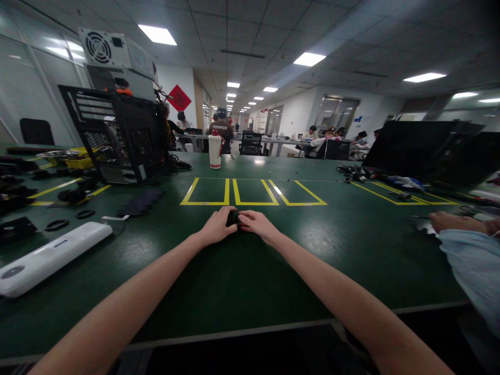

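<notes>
A small black object (232,217) is between my two hands, just in front of the yellow tape outlines (255,203) on the green table (234,281). My left hand (219,225) has its fingers closed round the object's left and top side. From the right, my right hand (255,224) pinches at the object's edge with thumb and fingers together. Much of the object is covered by the fingers, so its exact shape cannot be made out.
A white device (54,255) lies at the left, near black rings (57,225) and a dark pouch (142,202). Behind stand a black computer case (133,135) and a white cup (214,151). Another person's sleeved arm (472,260) rests at the right, near cables (353,173).
</notes>
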Demonstrator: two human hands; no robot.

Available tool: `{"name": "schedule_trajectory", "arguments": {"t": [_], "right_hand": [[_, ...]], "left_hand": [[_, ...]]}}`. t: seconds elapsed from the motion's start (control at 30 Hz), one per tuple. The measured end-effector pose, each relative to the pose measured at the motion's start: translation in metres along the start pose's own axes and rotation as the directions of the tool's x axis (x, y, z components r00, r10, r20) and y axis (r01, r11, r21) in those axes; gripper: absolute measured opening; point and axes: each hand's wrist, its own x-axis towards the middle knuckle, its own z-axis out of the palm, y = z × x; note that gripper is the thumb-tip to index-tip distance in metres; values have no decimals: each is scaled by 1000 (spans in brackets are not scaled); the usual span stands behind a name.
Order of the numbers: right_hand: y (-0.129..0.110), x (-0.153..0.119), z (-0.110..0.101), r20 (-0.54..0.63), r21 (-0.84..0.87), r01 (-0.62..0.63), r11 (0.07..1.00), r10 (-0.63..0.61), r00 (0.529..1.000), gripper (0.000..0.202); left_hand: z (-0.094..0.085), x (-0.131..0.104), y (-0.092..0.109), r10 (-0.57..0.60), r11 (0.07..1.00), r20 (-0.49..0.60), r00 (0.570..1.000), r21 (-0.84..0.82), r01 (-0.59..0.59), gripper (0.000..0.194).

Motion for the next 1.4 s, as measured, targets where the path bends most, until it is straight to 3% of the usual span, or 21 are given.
{"name": "schedule_trajectory", "arguments": {"t": [0.13, 0.33, 0.47, 0.6, 0.77, 0.93, 1.13, 1.3, 1.4], "right_hand": [[6, 11, -3, 29, 158, -64, 985, 60, 998, 31], [10, 16, -7, 63, 124, -73, 990, 66, 996, 28], [10, 8, -8, 70, 64, 67, 996, -71, 995, 31], [13, -9, -10, 51, 1, 266, 964, -265, 963, 32], [14, -30, -7, 13, -20, 330, 944, -330, 944, 33], [10, -40, -5, 24, -36, 330, 943, -329, 944, 33], [12, -32, -6, 5, -2, 309, 951, -309, 951, 32], [18, -21, -7, 53, -17, 284, 959, -283, 958, 38], [19, -19, -8, 75, 35, 308, 951, -310, 948, 36]], "left_hand": [[7, 7, -1, -9, 996, 16, 1000, -93, 11, 59], [8, 7, -12, -39, 979, 105, 994, -194, 59, 61], [8, 2, -6, 14, 986, 28, 1000, -168, -9, 61], [9, -6, 8, 171, 981, -70, 983, -76, -176, 60], [6, -20, 21, 280, 960, -60, 958, 1, -280, 61], [-1, -29, 28, 294, 955, 5, 956, 39, -294, 71], [-2, -27, 26, 304, 952, -2, 953, 39, -303, 58], [0, -24, 23, 201, 974, -32, 979, 110, -196, 55], [2, -22, 21, 211, 976, -50, 976, 64, -208, 51]]}}
